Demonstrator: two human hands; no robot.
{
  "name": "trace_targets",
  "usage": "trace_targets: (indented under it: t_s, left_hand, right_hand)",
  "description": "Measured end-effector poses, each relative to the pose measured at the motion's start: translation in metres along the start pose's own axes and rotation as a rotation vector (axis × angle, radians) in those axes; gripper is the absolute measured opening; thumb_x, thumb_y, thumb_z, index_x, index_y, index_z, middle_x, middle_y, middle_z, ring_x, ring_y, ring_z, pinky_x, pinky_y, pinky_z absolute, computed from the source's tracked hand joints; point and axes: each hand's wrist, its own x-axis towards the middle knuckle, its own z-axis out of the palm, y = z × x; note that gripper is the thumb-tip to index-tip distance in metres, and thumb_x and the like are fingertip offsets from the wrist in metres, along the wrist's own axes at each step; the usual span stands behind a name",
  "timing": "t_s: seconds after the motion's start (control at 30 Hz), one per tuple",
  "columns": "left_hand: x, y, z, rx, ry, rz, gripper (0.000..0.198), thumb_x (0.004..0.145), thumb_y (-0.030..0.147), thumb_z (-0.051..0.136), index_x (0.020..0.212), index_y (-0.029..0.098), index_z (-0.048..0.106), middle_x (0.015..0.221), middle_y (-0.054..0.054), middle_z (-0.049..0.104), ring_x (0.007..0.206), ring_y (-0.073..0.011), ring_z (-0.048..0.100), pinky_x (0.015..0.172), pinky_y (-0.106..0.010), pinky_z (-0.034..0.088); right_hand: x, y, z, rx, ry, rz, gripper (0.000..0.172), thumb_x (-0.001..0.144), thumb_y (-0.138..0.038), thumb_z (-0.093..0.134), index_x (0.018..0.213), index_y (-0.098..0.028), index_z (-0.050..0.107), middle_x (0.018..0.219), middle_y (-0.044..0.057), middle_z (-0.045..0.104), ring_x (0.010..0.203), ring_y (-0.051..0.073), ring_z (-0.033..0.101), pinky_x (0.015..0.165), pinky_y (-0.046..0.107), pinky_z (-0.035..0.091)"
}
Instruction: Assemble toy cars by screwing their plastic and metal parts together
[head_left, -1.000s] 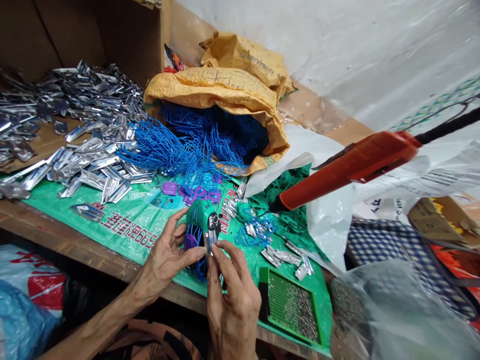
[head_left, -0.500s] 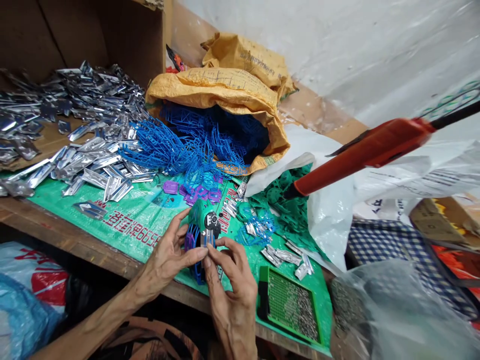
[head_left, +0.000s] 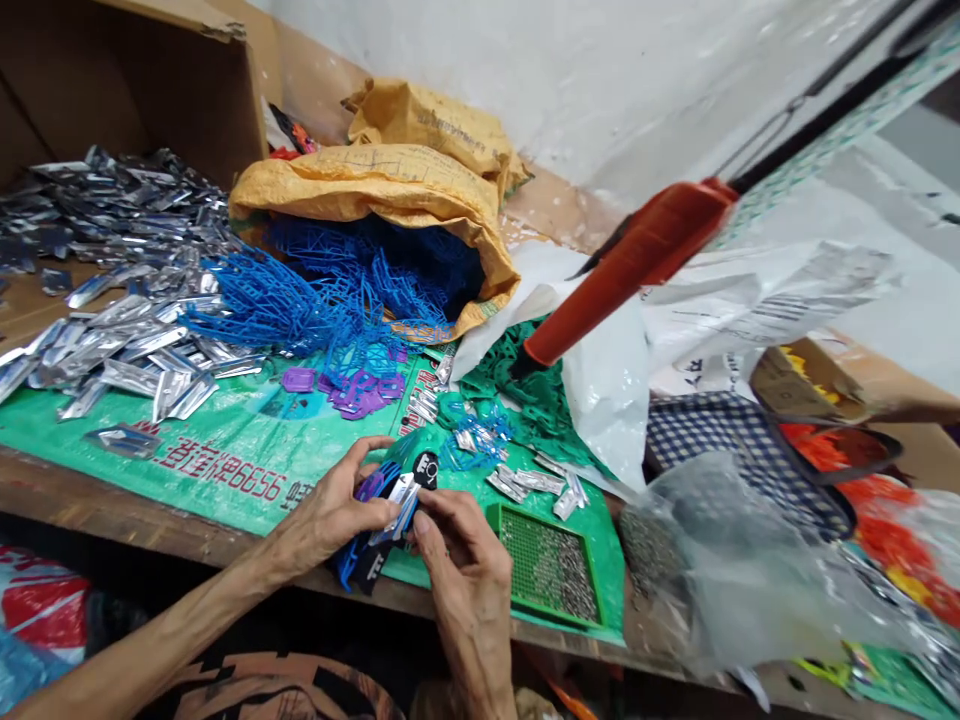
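I see my left hand (head_left: pixel 337 510) and right hand (head_left: pixel 457 560) both pinching a blue toy part (head_left: pixel 390 505) at lower centre; the green mat (head_left: pixel 225 455) reads "6699", and the green tray (head_left: pixel 547 565) holds tiny screws.

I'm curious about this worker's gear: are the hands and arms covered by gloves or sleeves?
No. The left hand and right hand are bare, with no gloves, rings or watch in view. Both forearms show no sleeves up to the picture's edge.
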Motion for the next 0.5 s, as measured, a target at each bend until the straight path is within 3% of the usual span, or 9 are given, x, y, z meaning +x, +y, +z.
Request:
trace_targets:
  t_s: [0.13,0.3,0.4,0.5]
  left_hand:
    - [0.014,0.010,0.004,0.247,-0.053,0.005,0.078,0.068,0.037,0.070,0.143,0.022,0.053,0.095,-0.003,0.075,0.081,-0.0256,0.068,0.069,-0.031,0.051]
    - [0.025,0.025,0.013,0.590,-0.056,0.117,0.063,0.057,0.026,0.073,0.120,0.028,0.078,0.123,-0.004,0.076,0.113,-0.0356,0.067,0.098,-0.038,0.052]
    - [0.027,0.027,0.018,0.712,-0.085,0.143,0.059,0.058,0.026,0.073,0.117,0.030,0.080,0.120,-0.004,0.078,0.113,-0.0375,0.069,0.102,-0.042,0.052]
    - [0.028,0.027,0.018,0.777,-0.104,0.154,0.055,0.060,0.028,0.073,0.114,0.032,0.081,0.117,-0.002,0.080,0.110,-0.0366,0.072,0.102,-0.041,0.053]
  right_hand:
    - [-0.006,0.008,-0.006,0.065,0.002,0.066,0.018,0.095,-0.027,0.062,0.102,-0.020,0.078,0.089,0.005,0.074,0.062,0.012,0.070,0.055,0.021,0.057]
    - [-0.004,0.006,-0.039,-0.116,0.128,0.083,0.019,0.093,-0.029,0.063,0.093,-0.019,0.079,0.069,0.001,0.071,0.055,0.012,0.067,0.053,0.021,0.054]
    - [0.010,0.001,-0.066,-0.199,0.178,0.103,0.019,0.093,-0.030,0.064,0.094,-0.019,0.078,0.071,0.002,0.074,0.055,0.012,0.067,0.056,0.023,0.055]
    - [0.041,-0.002,-0.088,-0.251,0.272,0.064,0.019,0.091,-0.031,0.066,0.098,-0.019,0.078,0.084,0.004,0.078,0.070,0.015,0.071,0.065,0.026,0.059]
